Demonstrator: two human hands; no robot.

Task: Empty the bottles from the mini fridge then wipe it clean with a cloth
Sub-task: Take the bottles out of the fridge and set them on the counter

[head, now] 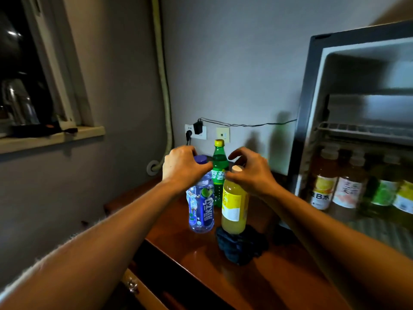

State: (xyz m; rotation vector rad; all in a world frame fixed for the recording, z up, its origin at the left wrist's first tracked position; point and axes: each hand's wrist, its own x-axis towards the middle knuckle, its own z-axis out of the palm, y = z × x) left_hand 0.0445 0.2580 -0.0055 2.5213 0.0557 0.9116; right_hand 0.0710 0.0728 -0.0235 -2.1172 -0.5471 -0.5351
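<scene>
The left hand (183,167) curls round the neck of the blue bottle (200,198), and the right hand (250,173) pinches the yellow bottle (234,203) just under its white cap; both bottles stand upright on the wooden table (279,276), caps up, the yellow one's base touching the dark cloth (241,247). The remaining bottles (357,186) stand upright in the open fridge (312,86) to the right, nearer the right hand.

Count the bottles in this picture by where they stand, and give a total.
On the brown wooden table: 3 (blue-labelled clear bottle, green soda bottle, yellow juice bottle)
In the open mini fridge: 4 visible
Total: 7
</scene>
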